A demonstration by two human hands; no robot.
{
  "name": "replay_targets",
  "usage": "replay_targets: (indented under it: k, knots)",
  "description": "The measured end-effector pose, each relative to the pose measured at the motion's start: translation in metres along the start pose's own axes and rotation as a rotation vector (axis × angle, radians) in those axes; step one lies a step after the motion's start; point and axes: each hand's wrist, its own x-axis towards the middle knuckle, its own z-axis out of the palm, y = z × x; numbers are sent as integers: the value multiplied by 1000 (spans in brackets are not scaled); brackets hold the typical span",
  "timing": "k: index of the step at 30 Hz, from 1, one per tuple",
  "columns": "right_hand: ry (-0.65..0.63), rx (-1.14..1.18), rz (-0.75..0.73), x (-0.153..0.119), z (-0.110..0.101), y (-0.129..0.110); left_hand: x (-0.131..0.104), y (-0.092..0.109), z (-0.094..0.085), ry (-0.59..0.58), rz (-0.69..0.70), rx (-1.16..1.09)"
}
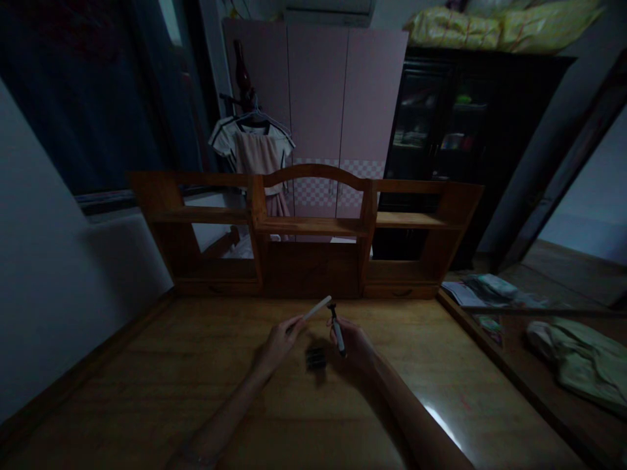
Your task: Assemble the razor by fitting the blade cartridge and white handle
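Note:
Between the fingers of my left hand (281, 341) is a slim white stick (318, 305), slanting up to the right; its kind is not clear in the dim light. My right hand (356, 343) is closed on a razor (337, 333) with a grey-white handle and a small dark head at the top. The stick's upper end is close to the razor's head, and I cannot tell whether they touch. Below and between both hands, a small dark ribbed block (316, 358) sits on the wooden desk (196, 391).
A wooden shelf unit (313, 225) with small drawers stands along the desk's back edge. A white wall (88, 261) borders the left. Papers (482, 289) and a pale cloth bag (582, 359) lie beyond the desk's raised right edge.

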Motion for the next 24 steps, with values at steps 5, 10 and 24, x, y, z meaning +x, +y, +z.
replay_targets:
  k: [5, 10, 24]
  knots:
    - [-2, 4, -3, 1, -1, 1, 0, -3, 1, -14, 27, 6]
    - [22, -21, -14, 0, -3, 1, 0, -4, 3, -2, -2, 34]
    - [12, -1, -1, -1, 0, -3, -2, -6, 5, -18, 38, 31]
